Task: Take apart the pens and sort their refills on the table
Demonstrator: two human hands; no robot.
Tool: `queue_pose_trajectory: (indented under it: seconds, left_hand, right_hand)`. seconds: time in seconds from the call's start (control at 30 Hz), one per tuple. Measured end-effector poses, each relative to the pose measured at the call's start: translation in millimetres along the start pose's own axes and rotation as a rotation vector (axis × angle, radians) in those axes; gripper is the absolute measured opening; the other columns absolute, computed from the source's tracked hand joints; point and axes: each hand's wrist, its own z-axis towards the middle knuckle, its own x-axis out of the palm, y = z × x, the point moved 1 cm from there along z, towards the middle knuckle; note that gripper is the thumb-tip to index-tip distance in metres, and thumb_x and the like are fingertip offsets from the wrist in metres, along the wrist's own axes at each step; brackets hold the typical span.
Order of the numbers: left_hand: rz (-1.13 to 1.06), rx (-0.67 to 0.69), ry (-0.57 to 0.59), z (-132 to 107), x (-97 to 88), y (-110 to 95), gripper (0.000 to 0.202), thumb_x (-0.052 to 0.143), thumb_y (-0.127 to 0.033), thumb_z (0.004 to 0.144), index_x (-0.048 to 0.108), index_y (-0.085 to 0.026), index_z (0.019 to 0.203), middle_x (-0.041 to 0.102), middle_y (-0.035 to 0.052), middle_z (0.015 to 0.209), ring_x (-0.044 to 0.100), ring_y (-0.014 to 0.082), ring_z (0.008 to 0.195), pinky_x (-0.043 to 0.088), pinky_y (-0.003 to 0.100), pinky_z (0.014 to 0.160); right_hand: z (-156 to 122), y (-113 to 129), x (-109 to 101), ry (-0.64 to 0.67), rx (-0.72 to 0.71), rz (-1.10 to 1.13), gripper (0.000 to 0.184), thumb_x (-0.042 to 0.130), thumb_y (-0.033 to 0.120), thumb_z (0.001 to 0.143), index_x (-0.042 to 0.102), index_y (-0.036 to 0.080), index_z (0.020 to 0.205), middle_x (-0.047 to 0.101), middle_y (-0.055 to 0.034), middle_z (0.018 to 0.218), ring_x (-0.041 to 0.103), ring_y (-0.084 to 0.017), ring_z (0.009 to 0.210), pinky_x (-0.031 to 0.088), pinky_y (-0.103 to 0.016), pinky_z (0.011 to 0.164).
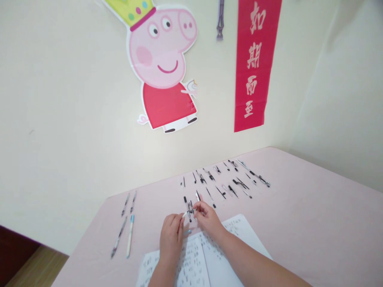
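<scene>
My left hand (171, 235) is closed, its thumb and forefinger pinching a small white pen part (184, 214). Close beside it, my right hand (207, 218) has its fingertips pressed together; what they grip is too small to make out. Several dark and clear pen parts (189, 211) lie on the pink table just beyond and between the two hands. A black-tipped pen piece (198, 195) sits behind my right fingers. Near my left thumb is a short blue pen cap (187, 232).
Handwritten paper sheets (191, 263) lie under my forearms. To the left are several clear pens (119, 237) and a pale pen with a blue cap (130, 236). Rows of pen pieces (221, 192) spread toward the back right of the table (299, 223). A wall (83, 119) borders its far edge.
</scene>
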Motion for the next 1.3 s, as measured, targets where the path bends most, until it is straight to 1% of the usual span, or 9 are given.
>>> queue_pose_trajectory:
  seconds: [0.23,0.37,0.53,0.7,0.83,0.97,1.1,1.2,1.3]
  left_hand:
    - [-0.035,-0.003,0.051,0.7,0.0,-3.4,0.025,0.039,-0.028,0.088,0.061,-0.018,0.094,0.061,0.0073,0.086,0.055,0.0186,0.084,0.046,0.033,0.075]
    - [-0.040,-0.005,0.083,-0.5,1.1,-2.5,0.027,0.038,-0.030,0.089,0.061,-0.019,0.095,0.060,0.0073,0.085,0.055,0.0193,0.083,0.046,0.034,0.075]
    - [-0.045,-0.013,0.112,-1.5,2.6,-0.8,0.026,0.039,-0.029,0.089,0.061,-0.019,0.095,0.059,0.0073,0.085,0.054,0.0191,0.083,0.045,0.034,0.074]
    - [-0.045,-0.019,0.096,-1.5,2.8,-0.3,0.024,0.040,-0.028,0.088,0.062,-0.019,0.093,0.060,0.0069,0.083,0.055,0.0189,0.082,0.045,0.033,0.073]
    - [-0.049,-0.034,0.059,-0.9,1.3,0.4,0.021,0.045,-0.029,0.086,0.063,-0.019,0.087,0.061,0.0062,0.080,0.055,0.0189,0.079,0.045,0.032,0.071]
    - [-0.055,-0.066,0.037,-0.4,1.6,4.4,0.021,0.046,-0.030,0.084,0.063,-0.019,0.084,0.061,0.0061,0.080,0.055,0.0194,0.080,0.045,0.033,0.071]
    - [-0.054,-0.100,0.038,-1.0,3.4,8.7,0.023,0.045,-0.033,0.084,0.063,-0.019,0.084,0.060,0.0062,0.080,0.055,0.0199,0.080,0.045,0.035,0.072]
    - [-0.054,-0.129,0.019,-1.5,3.1,10.2,0.024,0.045,-0.034,0.084,0.063,-0.018,0.082,0.060,0.0061,0.080,0.056,0.0201,0.080,0.045,0.035,0.073]
    - [-0.053,-0.159,-0.033,-1.1,1.1,11.0,0.025,0.045,-0.035,0.084,0.063,-0.018,0.082,0.060,0.0061,0.080,0.056,0.0198,0.080,0.044,0.035,0.073]
  right_hand:
    - [-1.9,-0.3,4.3,0.078,0.016,0.084,0.014,0.061,0.026,0.070,0.055,0.017,0.079,0.045,0.0048,0.062,0.044,-0.010,0.058,0.035,-0.023,0.057]
    - [-2.4,7.0,5.0,0.068,0.007,0.098,0.016,0.062,0.031,0.070,0.056,0.017,0.075,0.048,0.0043,0.060,0.046,-0.011,0.057,0.036,-0.024,0.057]
    - [-2.6,17.1,5.2,0.043,0.005,0.131,0.024,0.063,0.040,0.071,0.056,0.017,0.070,0.050,0.0037,0.056,0.047,-0.011,0.054,0.037,-0.025,0.057]
    - [1.1,20.2,-0.5,-0.064,0.058,0.200,0.030,0.066,0.045,0.067,0.054,0.017,0.070,0.049,0.0052,0.053,0.041,-0.008,0.048,0.030,-0.021,0.047]
    - [8.2,19.1,-10.2,-0.176,0.125,0.317,0.031,0.067,0.044,0.066,0.053,0.017,0.073,0.049,0.0063,0.052,0.034,-0.005,0.042,0.024,-0.019,0.042]
    - [15.1,15.0,-23.4,-0.309,0.151,0.444,0.028,0.068,0.040,0.064,0.051,0.018,0.069,0.049,0.0067,0.051,0.035,-0.005,0.040,0.022,-0.019,0.040]
    - [19.2,12.6,-34.9,-0.439,0.160,0.460,0.026,0.066,0.039,0.064,0.050,0.019,0.068,0.047,0.0072,0.050,0.035,-0.005,0.040,0.024,-0.019,0.039]
    - [20.3,13.9,-38.6,-0.472,0.156,0.459,0.026,0.066,0.038,0.064,0.049,0.019,0.067,0.047,0.0070,0.052,0.035,-0.005,0.040,0.025,-0.019,0.038]
    - [18.9,14.9,-36.8,-0.445,0.159,0.442,0.025,0.065,0.039,0.064,0.048,0.020,0.067,0.046,0.0071,0.051,0.034,-0.005,0.039,0.024,-0.020,0.038]
